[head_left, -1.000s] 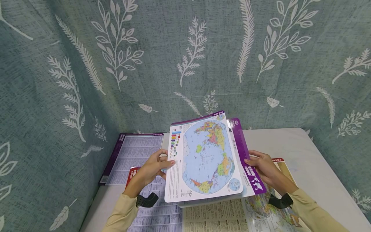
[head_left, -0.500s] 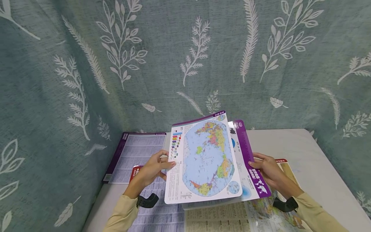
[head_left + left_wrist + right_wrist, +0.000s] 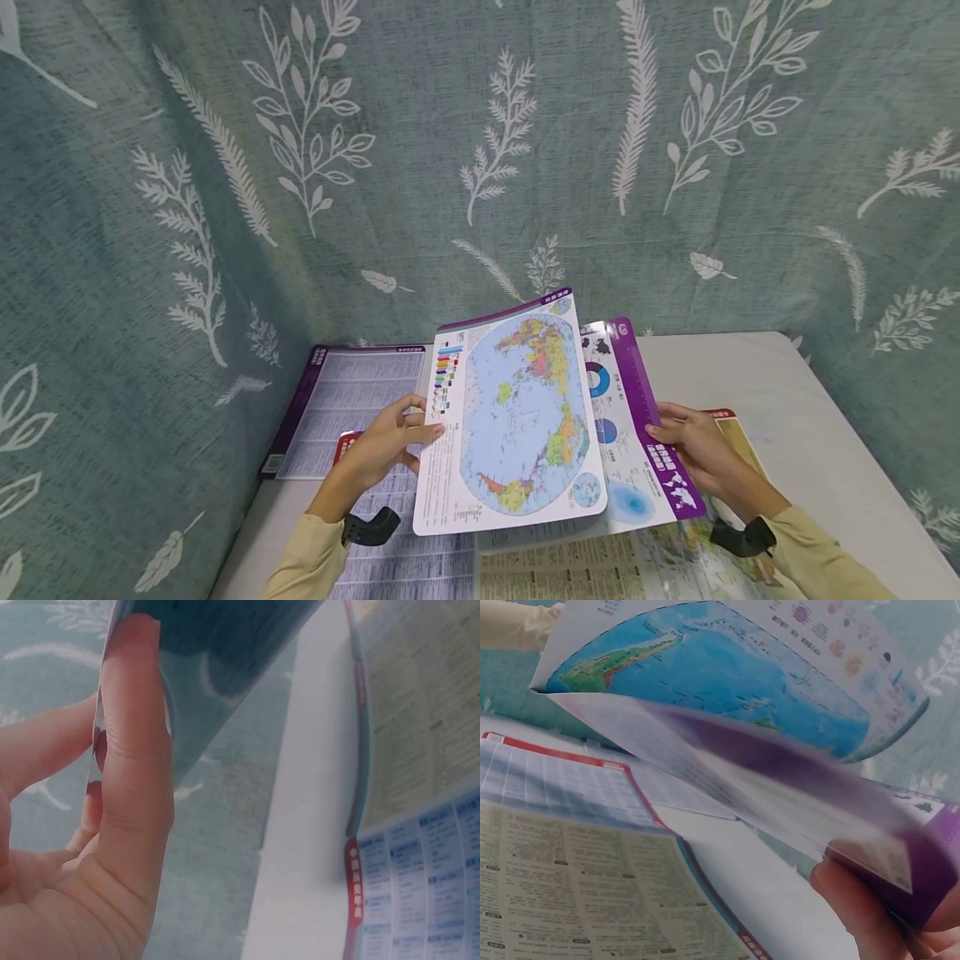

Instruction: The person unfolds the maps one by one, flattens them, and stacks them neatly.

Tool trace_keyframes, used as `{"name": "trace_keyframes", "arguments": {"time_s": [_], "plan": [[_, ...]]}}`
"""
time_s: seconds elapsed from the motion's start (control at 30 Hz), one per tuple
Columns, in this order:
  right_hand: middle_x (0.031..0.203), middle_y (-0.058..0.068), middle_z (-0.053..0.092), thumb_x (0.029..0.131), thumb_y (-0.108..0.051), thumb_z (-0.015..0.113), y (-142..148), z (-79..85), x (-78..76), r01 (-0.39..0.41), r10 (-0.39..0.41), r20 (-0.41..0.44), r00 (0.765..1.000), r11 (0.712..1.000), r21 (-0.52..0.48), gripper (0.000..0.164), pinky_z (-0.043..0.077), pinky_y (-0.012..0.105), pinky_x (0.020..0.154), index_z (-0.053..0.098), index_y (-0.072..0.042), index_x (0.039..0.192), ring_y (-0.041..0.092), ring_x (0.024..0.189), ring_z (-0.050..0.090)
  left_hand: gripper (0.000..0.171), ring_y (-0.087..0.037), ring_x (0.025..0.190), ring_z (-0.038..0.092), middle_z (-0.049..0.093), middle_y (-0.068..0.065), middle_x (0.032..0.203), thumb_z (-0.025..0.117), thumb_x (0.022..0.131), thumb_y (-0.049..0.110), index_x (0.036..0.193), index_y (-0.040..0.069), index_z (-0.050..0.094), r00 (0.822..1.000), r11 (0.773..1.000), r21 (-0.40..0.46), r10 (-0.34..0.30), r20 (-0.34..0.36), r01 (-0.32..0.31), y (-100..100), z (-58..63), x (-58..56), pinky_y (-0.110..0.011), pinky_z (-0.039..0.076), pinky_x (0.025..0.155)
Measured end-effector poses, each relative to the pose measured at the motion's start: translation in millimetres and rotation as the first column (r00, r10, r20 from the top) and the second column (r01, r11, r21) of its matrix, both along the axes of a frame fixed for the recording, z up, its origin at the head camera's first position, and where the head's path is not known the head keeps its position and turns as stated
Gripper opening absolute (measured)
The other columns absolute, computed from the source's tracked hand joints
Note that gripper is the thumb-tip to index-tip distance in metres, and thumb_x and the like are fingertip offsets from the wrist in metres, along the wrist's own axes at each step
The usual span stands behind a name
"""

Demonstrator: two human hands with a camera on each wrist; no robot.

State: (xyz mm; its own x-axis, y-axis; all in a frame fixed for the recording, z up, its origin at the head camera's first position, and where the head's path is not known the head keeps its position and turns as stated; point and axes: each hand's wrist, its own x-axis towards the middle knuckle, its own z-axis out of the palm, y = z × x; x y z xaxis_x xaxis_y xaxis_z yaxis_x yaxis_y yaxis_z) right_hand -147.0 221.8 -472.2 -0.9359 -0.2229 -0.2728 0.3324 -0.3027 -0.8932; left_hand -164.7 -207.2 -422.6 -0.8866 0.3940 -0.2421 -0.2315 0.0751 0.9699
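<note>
My left hand (image 3: 390,442) pinches the left edge of a laminated world map (image 3: 525,417), thumb on the printed face. Partly behind it is a second, purple-bordered map sheet (image 3: 632,492) with round charts, its left part hidden. My right hand (image 3: 701,450) grips that sheet's purple right edge. Both are raised and tilted over the table. In the right wrist view the blue underside (image 3: 757,682) of the upper map shows, with the purple-bordered sheet bending below it. The left wrist view has the thumb and fingers (image 3: 135,750) on either side of the map's thin edge.
Below lies a wide red-trimmed sheet with lavender text (image 3: 420,554), beige text (image 3: 558,571) and a map part (image 3: 690,542). A purple-edged text sheet (image 3: 367,383) lies at the back left of the white table (image 3: 810,433). Leaf-patterned curtain (image 3: 420,167) surrounds the table.
The two held sheets have spread apart sideways: the right hand has moved slightly right, the left hand slightly left. More of the purple-bordered sheet, including its round charts, is uncovered.
</note>
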Motion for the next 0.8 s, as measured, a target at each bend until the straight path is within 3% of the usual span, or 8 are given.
{"name": "trace_keyframes", "arguments": {"time_s": [0.37,0.8], "plan": [[0.112,0.01,0.065,0.091,-0.002,0.059,6,-1.8,5.0,-0.018,0.018,-0.011,1.0,1.0,0.0,0.053,0.048,0.055,0.082,0.038,0.001,0.139,0.037,0.098,0.064,0.048,-0.032,0.081,0.067,0.066,-0.019,0.105,0.068,0.088,0.013,0.123,-0.001,0.038,1.0,1.0,0.006,0.002,0.013,-0.002,-4,-6.0,6.2,-0.033,0.053,0.05],[0.114,0.01,0.065,0.091,-0.002,0.058,6,-3.6,9.4,-0.035,0.035,-0.017,0.999,0.999,-0.005,0.053,0.046,0.058,0.083,0.037,-0.002,0.14,0.039,0.1,0.063,0.048,-0.027,0.077,0.066,0.067,-0.015,0.099,0.066,0.088,0.01,0.123,-0.003,0.034,1.0,1.0,0.026,-0.01,0.017,0.01,-11,-10.5,14.0,-0.029,0.052,0.049]]}}
